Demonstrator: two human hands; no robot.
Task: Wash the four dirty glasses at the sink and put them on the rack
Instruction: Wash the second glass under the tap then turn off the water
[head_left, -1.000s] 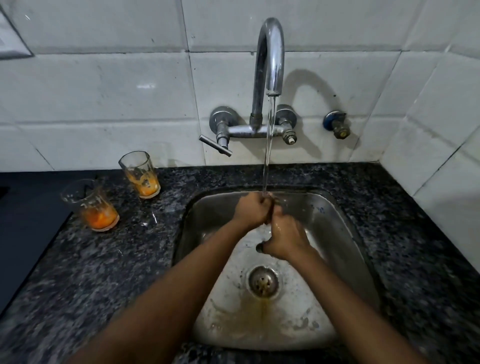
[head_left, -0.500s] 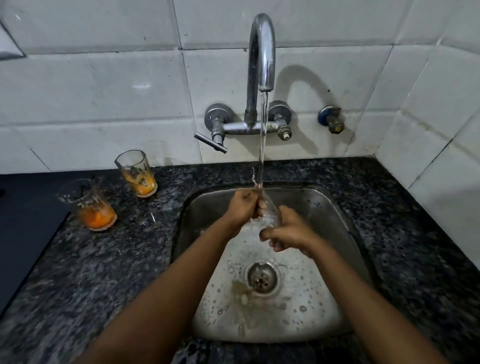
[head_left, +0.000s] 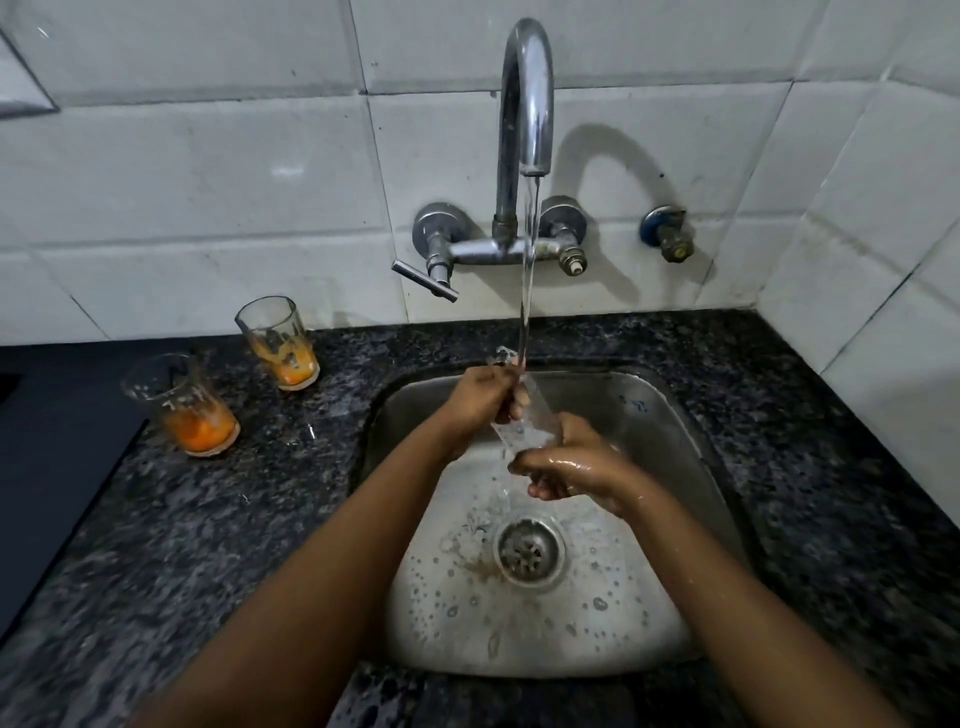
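**Rinse water runs clear over the tilted glass**

I see the glass tipped over the sink, its mouth up under the tap stream and its base down toward my right. A second ago an orange-brown stain spread across the basin near the drain; now only clear droplets and a faint tint remain there, and the glass has gone from hidden between the hands to plainly visible and clear. My left hand has its fingers curled round the upper part; my right hand cups the base, fingers curled under it. I judge this glass nearly rinsed. Two dirty glasses, the near one and the far one, still stand on the bench left of the sink with orange residue. No rack is in view.
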